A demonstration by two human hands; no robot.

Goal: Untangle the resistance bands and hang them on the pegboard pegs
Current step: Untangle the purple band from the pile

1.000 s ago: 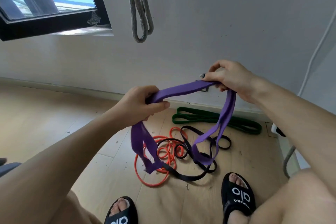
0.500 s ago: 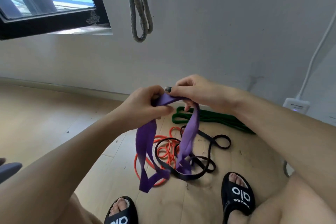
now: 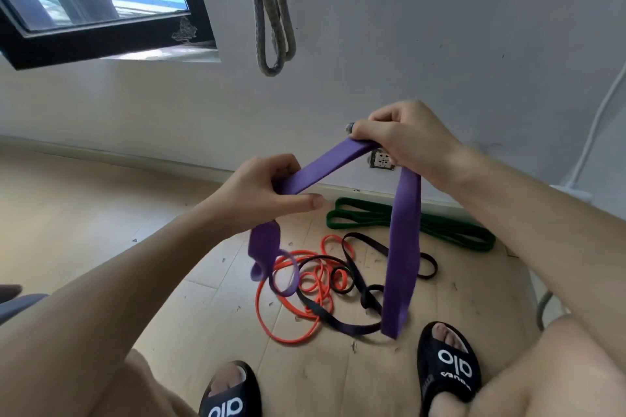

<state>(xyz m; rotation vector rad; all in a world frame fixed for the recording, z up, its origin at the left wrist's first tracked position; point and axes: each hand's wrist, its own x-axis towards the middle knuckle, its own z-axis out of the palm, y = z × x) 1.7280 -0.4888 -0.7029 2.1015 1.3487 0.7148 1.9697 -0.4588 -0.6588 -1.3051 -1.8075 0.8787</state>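
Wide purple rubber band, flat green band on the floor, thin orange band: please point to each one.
Wide purple rubber band (image 3: pixel 403 247), head view, its hanging right strand.
Flat green band (image 3: pixel 366 218), head view, its left part.
Thin orange band (image 3: pixel 271 325), head view, its outer loop.

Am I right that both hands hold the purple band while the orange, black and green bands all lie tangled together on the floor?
Not quite. In the head view the left hand and right hand do hold the purple band, and the orange band and black band are tangled on the floor. The green band, though, lies apart by the wall, not tangled with them.
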